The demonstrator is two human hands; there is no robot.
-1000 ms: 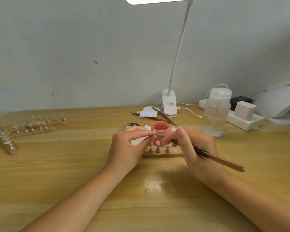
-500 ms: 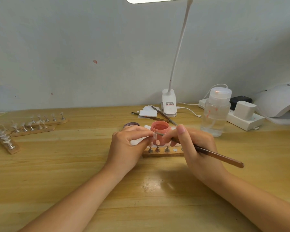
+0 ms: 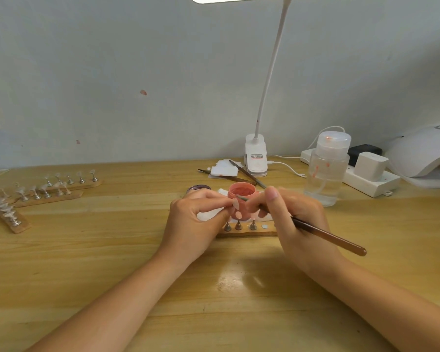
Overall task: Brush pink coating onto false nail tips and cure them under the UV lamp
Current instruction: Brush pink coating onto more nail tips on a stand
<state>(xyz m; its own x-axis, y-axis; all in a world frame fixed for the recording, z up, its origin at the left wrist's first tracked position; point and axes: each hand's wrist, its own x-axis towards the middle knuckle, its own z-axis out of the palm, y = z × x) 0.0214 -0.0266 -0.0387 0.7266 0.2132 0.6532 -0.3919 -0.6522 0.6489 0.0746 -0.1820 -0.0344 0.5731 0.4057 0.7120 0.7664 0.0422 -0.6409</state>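
Leftmost, wooden strips [image 3: 61,185] with nail tips near table's left edge; bare wood between them and hands. Left hand [image 3: 197,222] pinches nail tip [image 3: 235,204] before pink pot [image 3: 241,200]. Right hand [image 3: 294,219] grips brush [image 3: 328,236], bristles touching tip. Holder strip [image 3: 247,233] beneath. Clamp lamp [image 3: 255,158] label unreadable. UV lamp [image 3: 424,153] at right edge.

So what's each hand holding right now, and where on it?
Left hand pinches a nail tip by its lower end; right hand grips the brush near its front, handle trailing behind.
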